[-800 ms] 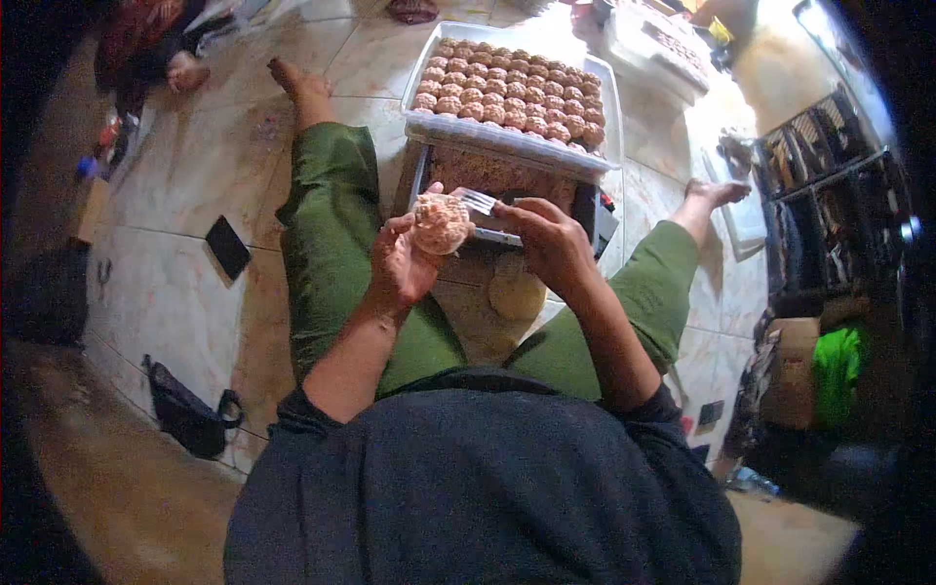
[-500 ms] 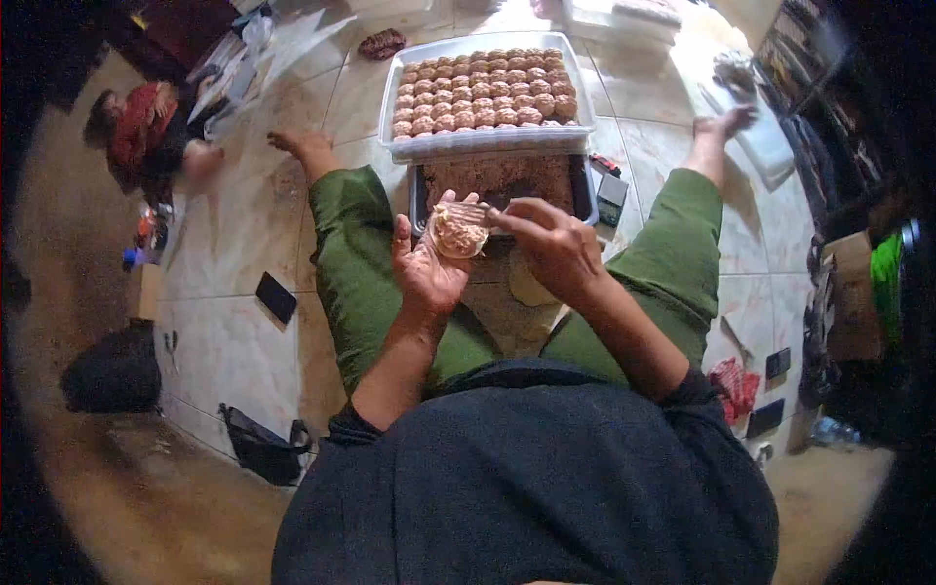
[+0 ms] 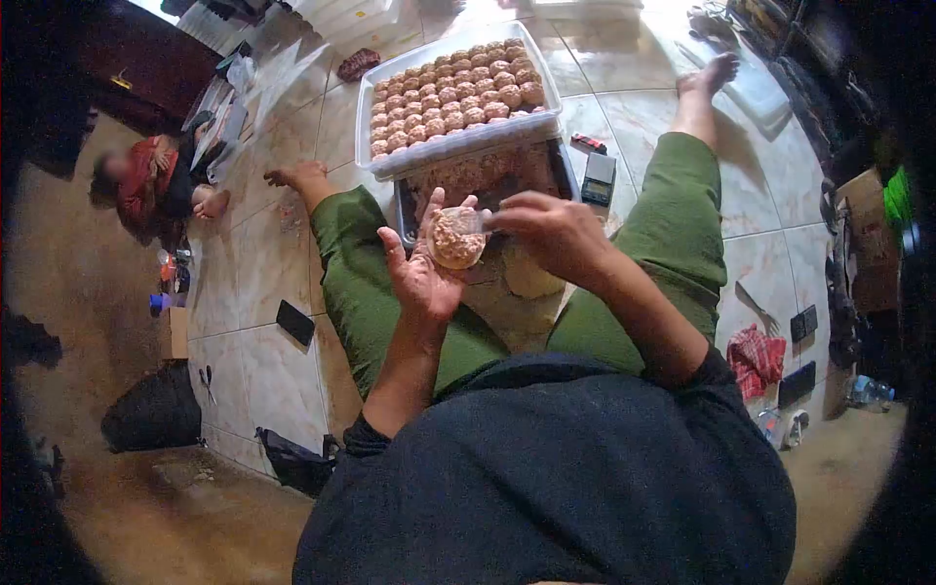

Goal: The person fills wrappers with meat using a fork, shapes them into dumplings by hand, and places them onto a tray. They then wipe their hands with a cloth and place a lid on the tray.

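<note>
On the palm and fingers of my left hand (image 3: pixel 429 278) rests a round wrapper topped with pinkish filling (image 3: pixel 455 242); the thumb is spread away from it. My right hand (image 3: pixel 556 232) pinches the handle of a fork (image 3: pixel 470 222), whose head lies against the top of the filling. Beyond both hands, a dark tray of minced filling (image 3: pixel 487 175) is partly covered by a clear plastic container (image 3: pixel 458 143) with rows of round filled pieces (image 3: pixel 453 93). A pale round thing (image 3: pixel 529 273) lies on the floor between my legs, partly behind my right forearm.
A small scale (image 3: pixel 599 179) and a red object (image 3: pixel 589 143) lie right of the tray. Dark flat objects (image 3: pixel 294 323) and a red checked cloth (image 3: pixel 755 361) are on the floor. Another person (image 3: pixel 151 185) is at the far left. Clear lids (image 3: pixel 749 96) lie near my right foot.
The view has shifted and turned, so the container now appears tilted. My right hand has moved the fork over the filling, which looks flatter and more spread on the wrapper. My left hand still supports it.
</note>
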Demonstrator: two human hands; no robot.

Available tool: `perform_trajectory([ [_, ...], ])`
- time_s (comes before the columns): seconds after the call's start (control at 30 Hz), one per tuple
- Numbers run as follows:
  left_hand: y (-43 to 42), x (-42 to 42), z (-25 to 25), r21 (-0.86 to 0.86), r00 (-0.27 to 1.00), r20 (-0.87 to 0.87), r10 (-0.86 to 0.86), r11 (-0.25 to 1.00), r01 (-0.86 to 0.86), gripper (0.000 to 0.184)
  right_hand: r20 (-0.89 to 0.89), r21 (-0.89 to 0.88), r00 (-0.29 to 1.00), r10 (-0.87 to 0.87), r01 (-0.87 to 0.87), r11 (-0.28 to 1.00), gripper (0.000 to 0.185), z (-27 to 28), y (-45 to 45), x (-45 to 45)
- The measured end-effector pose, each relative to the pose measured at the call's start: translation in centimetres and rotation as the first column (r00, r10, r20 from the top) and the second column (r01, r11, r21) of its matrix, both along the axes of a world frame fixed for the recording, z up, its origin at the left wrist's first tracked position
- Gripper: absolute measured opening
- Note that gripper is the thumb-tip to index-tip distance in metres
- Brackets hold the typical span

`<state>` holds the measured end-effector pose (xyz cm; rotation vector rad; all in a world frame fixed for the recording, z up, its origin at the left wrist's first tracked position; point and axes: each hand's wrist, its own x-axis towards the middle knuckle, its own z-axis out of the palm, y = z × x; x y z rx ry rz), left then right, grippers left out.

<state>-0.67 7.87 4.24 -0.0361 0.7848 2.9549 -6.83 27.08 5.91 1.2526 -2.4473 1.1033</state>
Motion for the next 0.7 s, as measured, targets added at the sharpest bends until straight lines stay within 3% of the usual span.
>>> perform_trajectory([
  [0.17, -1.2, 0.1, -0.7, 0.156, 0.999, -0.03, -0.025, 0.987, 0.03, 0.091, -0.028, -0.133, 1.0, 0.014, -0.018, 0.991, 0.024, -1.8, -0.2, -0.6],
  [0.2, -1.4, 0.3, -0.5, 0.204, 0.998, -0.052, -0.036, 0.978, 0.046, 0.092, 0.157, -0.229, 0.987, 0.029, 0.008, 0.973, 0.023, -1.7, -0.1, -0.7],
  [0.27, -1.1, 0.5, 0.0, 0.024, 0.999, -0.004, -0.034, 0.999, 0.034, 0.094, 0.491, -0.39, 0.865, 0.105, 0.111, 0.914, 0.023, -1.2, 0.1, -1.1],
  [0.3, -0.9, 0.6, 0.5, -0.066, 0.999, 0.016, -0.032, 0.997, 0.033, 0.096, 0.623, -0.364, 0.765, 0.162, 0.101, 0.926, 0.024, -1.6, 0.0, -1.4],
  [0.4, -1.0, 1.1, -0.3, -0.205, 0.965, 0.023, -0.26, 0.944, 0.259, 0.103, 0.872, -0.271, 0.426, 0.24, 0.012, 0.962, 0.032, -4.9, -0.6, -2.8],
  [0.43, -1.0, 1.3, -0.5, -0.24, 0.945, 0.04, -0.324, 0.915, 0.324, 0.105, 0.911, -0.156, 0.388, 0.14, 0.01, 0.988, 0.03, -4.4, -0.8, -2.5],
  [0.5, -0.4, 1.7, -1.0, -0.277, 0.935, 0.145, -0.325, 0.893, 0.354, 0.107, 0.822, -0.275, 0.466, 0.327, -0.178, 0.945, 0.026, -7.2, -1.3, -2.7],
  [0.57, -0.5, 1.6, -1.3, -0.333, 0.924, 0.222, -0.31, 0.867, 0.371, 0.103, 0.827, -0.148, 0.507, 0.241, -0.217, 0.965, 0.022, -7.9, -2.0, -2.6],
  [0.7, -2.5, 1.1, -1.6, -0.588, 0.897, 0.389, -0.21, 0.693, 0.417, 0.087, 0.827, -0.298, 0.476, 0.298, -0.079, 0.951, 0.015, -11.5, -2.5, -2.7],
])
